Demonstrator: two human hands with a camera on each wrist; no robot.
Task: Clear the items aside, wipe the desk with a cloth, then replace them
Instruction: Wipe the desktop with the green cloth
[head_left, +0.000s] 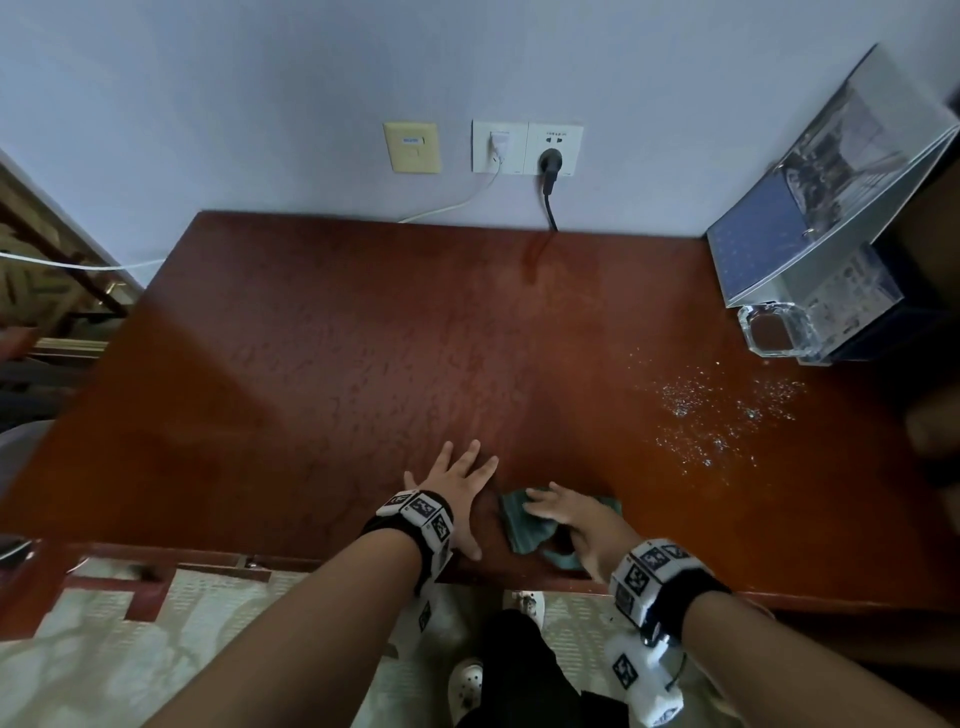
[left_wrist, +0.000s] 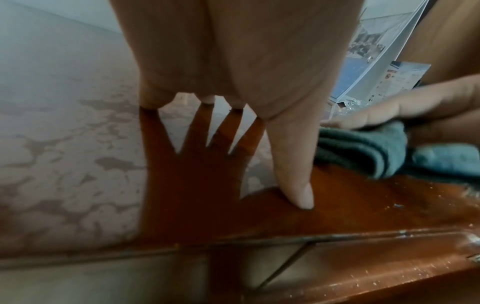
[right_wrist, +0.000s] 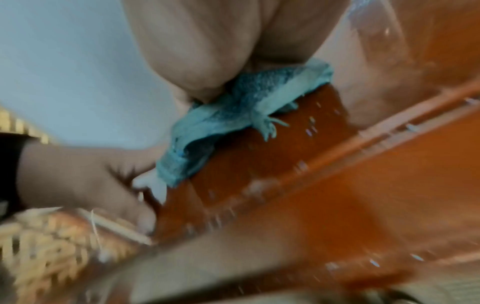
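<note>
My left hand (head_left: 457, 483) lies flat on the red-brown desk (head_left: 311, 338) near its front edge, fingers spread and holding nothing; the left wrist view shows its thumb (left_wrist: 293, 174) touching the wood. Just to its right, my right hand (head_left: 563, 514) presses a crumpled teal cloth (head_left: 519, 527) onto the desk with straight fingers. That cloth (left_wrist: 363, 150) sits under the right hand (left_wrist: 415, 102) in the left wrist view. In the blurred right wrist view the cloth (right_wrist: 233, 115) bunches under my palm (right_wrist: 207, 51). The cleared items stand at the desk's far right.
Shiny crumbs (head_left: 727, 410) are scattered on the right part of the desk. A glass ashtray (head_left: 774, 330) and an open binder with leaflets (head_left: 831, 208) stand in the back right corner. Wall sockets with a black plug (head_left: 550, 161) and a white cable are behind the desk.
</note>
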